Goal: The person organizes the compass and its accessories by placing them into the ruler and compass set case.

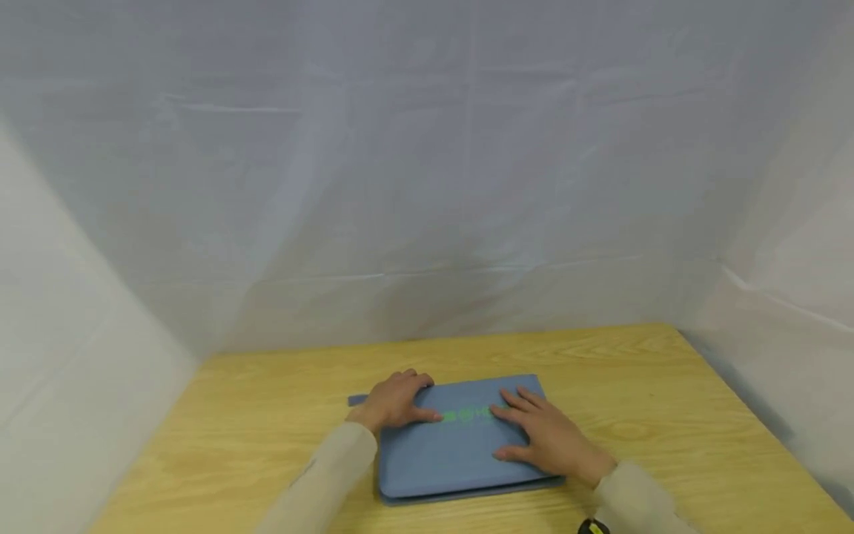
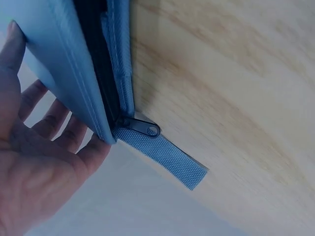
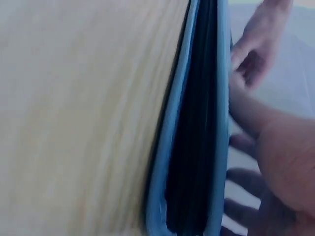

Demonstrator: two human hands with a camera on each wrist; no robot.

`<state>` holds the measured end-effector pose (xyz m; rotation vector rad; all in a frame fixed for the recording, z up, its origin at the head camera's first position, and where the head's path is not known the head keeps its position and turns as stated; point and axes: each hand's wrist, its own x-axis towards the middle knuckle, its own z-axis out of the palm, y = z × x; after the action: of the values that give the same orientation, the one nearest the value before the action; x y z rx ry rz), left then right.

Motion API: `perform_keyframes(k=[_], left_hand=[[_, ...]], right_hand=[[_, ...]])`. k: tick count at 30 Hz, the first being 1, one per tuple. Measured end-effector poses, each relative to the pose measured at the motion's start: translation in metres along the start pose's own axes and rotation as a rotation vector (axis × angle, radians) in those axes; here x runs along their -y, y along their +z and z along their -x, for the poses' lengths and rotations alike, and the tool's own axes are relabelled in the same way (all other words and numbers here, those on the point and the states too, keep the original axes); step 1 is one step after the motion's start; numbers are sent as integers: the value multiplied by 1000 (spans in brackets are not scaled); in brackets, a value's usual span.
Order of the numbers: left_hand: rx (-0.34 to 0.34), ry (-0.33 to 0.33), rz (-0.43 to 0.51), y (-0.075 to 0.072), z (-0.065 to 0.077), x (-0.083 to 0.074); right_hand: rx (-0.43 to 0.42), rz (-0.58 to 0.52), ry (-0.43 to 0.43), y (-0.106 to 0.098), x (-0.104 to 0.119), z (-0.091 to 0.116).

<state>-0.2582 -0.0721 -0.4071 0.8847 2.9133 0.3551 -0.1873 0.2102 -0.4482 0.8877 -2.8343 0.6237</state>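
Observation:
A blue zippered document pouch [image 1: 440, 463] with green printing lies flat on the wooden table. My left hand [image 1: 395, 402] rests on its cover near the far left corner, thumb apart from the slightly bent fingers. On the right part of the cover lies my right hand [image 1: 550, 437], fingers spread. In the left wrist view, a black zipper pull [image 2: 142, 127] sits at the pouch's corner beside a woven blue fabric tab [image 2: 167, 160]. The right wrist view shows a dark gap [image 3: 194, 137] between the pouch's two edges; what is inside cannot be made out.
Pale yellow wood tabletop [image 1: 253, 437] extends around the pouch. White sheeting [image 1: 427, 185] hangs behind the table and along both sides. A black and yellow item [image 1: 592, 526] shows by the right sleeve at the bottom edge.

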Motion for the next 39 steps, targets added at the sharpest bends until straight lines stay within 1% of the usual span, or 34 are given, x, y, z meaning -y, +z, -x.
perform_keyframes(k=[3,8,10,11,13,16,20,22,24,26,31,35,39], left_hand=[[19,-6,3,-1,-3,0],[47,-11,-19,-5,-11,-5],[57,-14,-27,-6,-15,-8],[59,-16,-27,-6,-15,-9],[65,-25,-32,-6,-16,-10],[74,-37,-29,-7,-17,-11],[86,-57,-35,-7,-18,-11],[90,-65,-39,-7,-18,-9],[93,-73,-39,-6,-18,-8],[93,-74,-33,-6,-17,-8],[86,-71,-22,-6,-15,-6],[84,-75,-20,-6,-15,-5],[92,-79,-13,-5,-13,-4]], right_hand=[[-58,38,49,1,8,4],[-149,81,210,-2,12,17],[-182,69,278,-6,11,24],[-203,63,299,-9,10,28],[-228,30,341,-15,6,36],[-236,-67,414,-23,-1,50],[-204,-212,542,-29,-7,66],[-176,-258,594,-31,-8,71],[-159,-288,620,-31,-8,76],[-137,-350,636,-30,-8,81],[-120,-565,669,-20,-3,87],[-151,-636,685,-13,2,83],[-155,-680,696,-9,8,76]])
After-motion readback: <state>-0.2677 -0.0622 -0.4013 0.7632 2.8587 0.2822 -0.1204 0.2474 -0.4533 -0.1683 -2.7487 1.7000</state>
